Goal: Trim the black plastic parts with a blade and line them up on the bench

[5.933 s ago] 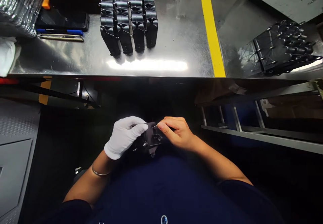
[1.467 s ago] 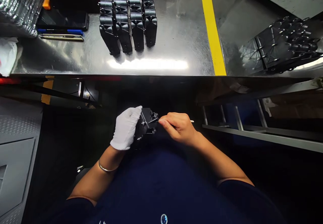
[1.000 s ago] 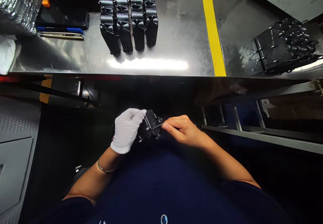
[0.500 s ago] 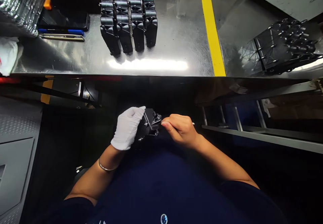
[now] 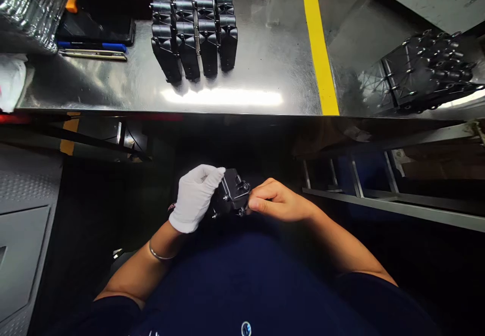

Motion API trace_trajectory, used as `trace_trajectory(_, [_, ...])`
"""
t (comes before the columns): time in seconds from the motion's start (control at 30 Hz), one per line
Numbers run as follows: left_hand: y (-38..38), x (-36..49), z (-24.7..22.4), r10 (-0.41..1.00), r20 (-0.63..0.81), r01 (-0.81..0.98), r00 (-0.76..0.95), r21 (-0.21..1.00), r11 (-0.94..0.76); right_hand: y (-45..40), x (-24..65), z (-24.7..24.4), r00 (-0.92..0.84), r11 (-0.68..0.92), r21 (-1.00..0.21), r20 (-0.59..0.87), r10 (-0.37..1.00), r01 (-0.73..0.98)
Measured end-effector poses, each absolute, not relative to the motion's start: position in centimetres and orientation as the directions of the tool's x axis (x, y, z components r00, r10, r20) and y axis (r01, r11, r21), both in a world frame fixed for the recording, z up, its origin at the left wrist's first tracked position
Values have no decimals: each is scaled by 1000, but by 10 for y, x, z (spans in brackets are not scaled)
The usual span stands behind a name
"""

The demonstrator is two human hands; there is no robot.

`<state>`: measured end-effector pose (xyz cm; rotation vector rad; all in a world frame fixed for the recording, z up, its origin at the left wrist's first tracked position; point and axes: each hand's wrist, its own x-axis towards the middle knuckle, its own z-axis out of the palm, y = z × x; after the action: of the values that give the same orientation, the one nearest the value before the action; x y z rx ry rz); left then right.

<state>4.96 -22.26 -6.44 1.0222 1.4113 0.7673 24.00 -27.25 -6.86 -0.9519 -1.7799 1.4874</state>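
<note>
My left hand (image 5: 197, 194), in a white glove, pinches a small black plastic part (image 5: 232, 190) by its left edge, in front of my body and below the bench edge. The part is tilted and has round bosses on its right side. My bare right hand (image 5: 278, 200) is at that right side, its thumb and forefinger pressed together close to the lower boss. What the right fingers hold, if anything, is hidden. On the bench, similar black parts (image 5: 206, 33) stand in several neat columns.
A steel bench (image 5: 273, 63) with a yellow tape strip (image 5: 320, 48) spans the top. More black parts (image 5: 424, 73) lie at its right. Pens (image 5: 93, 50) and clear plastic trays (image 5: 32, 10) are at left. A metal frame (image 5: 379, 204) stands below right, a grey cabinet (image 5: 26, 235) below left.
Both hands and the black part have moved slightly down and to the right. The right hand has turned; the thin light tip that stuck out behind it no longer shows.
</note>
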Motion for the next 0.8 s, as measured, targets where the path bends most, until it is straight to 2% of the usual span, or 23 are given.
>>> trace_trajectory(0.07, [-221, 48, -65, 919, -390, 143, 53, 914, 379, -273, 238, -71, -474, 192, -981, 153, 867, 33])
trace_trajectory(0.1, [-221, 47, -65, 919, -389, 142, 59, 915, 378, -273, 236, -71, -400, 289, -956, 246, 883, 50])
trace_trajectory(0.13, [-220, 46, -66, 915, -397, 142, 73, 912, 384, -273, 234, -72, -332, 405, -906, 347, 877, 122])
trace_trajectory(0.2, [-218, 45, -68, 894, -432, 139, 117, 899, 416, -273, 230, -72, -305, 603, -723, 522, 796, 338])
trace_trajectory(0.27, [-218, 44, -70, 868, -470, 138, 160, 881, 452, -272, 227, -73, -359, 690, -530, 599, 716, 493])
trace_trajectory(0.33, [-218, 45, -71, 852, -490, 137, 187, 871, 471, -271, 226, -74, -354, 702, -444, 637, 685, 558])
trace_trajectory(0.57, [-219, 43, -73, 846, -490, 135, 212, 872, 471, -270, 224, -76, -304, 694, -458, 665, 682, 556])
trace_trajectory(0.8, [-218, 46, -73, 808, -527, 126, 265, 849, 512, -269, 225, -76, -362, 753, -448, 681, 636, 481])
